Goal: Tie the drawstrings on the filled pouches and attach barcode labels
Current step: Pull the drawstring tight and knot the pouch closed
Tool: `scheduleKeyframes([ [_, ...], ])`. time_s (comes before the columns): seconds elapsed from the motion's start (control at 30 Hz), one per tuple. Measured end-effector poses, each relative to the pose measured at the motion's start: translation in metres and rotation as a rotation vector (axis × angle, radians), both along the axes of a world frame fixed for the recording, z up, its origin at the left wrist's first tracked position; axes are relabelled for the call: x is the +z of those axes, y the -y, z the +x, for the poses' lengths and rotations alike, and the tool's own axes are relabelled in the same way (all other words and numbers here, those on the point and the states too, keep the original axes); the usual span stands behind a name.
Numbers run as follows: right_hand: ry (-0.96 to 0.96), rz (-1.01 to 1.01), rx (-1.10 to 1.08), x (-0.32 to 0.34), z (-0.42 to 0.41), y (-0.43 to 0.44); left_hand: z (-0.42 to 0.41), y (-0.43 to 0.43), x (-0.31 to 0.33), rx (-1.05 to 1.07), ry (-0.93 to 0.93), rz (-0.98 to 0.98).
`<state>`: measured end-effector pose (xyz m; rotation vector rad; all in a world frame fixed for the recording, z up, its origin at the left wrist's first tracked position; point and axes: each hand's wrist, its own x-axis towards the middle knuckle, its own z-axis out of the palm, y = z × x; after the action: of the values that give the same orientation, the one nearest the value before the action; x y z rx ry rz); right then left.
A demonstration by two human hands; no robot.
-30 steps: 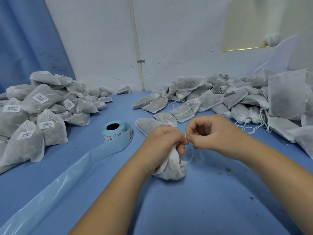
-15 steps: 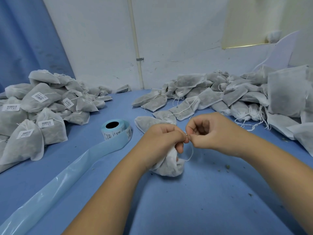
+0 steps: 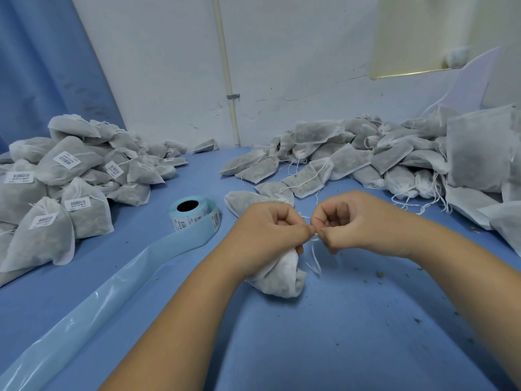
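The white fabric drawstring pouch [image 3: 279, 277] lies mid-frame on the blue table [image 3: 310, 348], under the left hand [image 3: 270, 230]. The right hand [image 3: 352, 224] is just right of it, and the thin white drawstring [image 3: 315, 256] hangs between the hands. The round blue roll of barcode labels [image 3: 194, 214] stands to their left, and its glossy backing strip [image 3: 84, 314] runs to the lower left. A heap of labelled grey pouches [image 3: 70, 176] fills the left edge, and a heap of unlabelled grey pouches [image 3: 366, 162] lies at the upper right.

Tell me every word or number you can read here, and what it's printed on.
Nothing here reads for certain.
On the barcode labels of the left pile: bars and a short line of print, too blurred to read.
On the label roll: barcode stickers, print too small to read.
On the untied pouches at right and the pouch being tied: no text shows.
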<state>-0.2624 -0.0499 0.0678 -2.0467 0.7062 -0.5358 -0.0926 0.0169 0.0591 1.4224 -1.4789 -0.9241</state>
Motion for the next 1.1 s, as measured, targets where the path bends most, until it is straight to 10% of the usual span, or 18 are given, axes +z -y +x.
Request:
scheduleKeyframes([
  [0.43, 0.292, -0.079, -0.135, 0.003, 0.006, 0.000, 0.005, 0.001, 0.003, 0.061, -0.089, -0.022],
  [1.1, 0.202, -0.249, -0.349, -0.006, 0.020, -0.009, 0.005, 0.006, -0.003, 0.107, -0.044, -0.085],
])
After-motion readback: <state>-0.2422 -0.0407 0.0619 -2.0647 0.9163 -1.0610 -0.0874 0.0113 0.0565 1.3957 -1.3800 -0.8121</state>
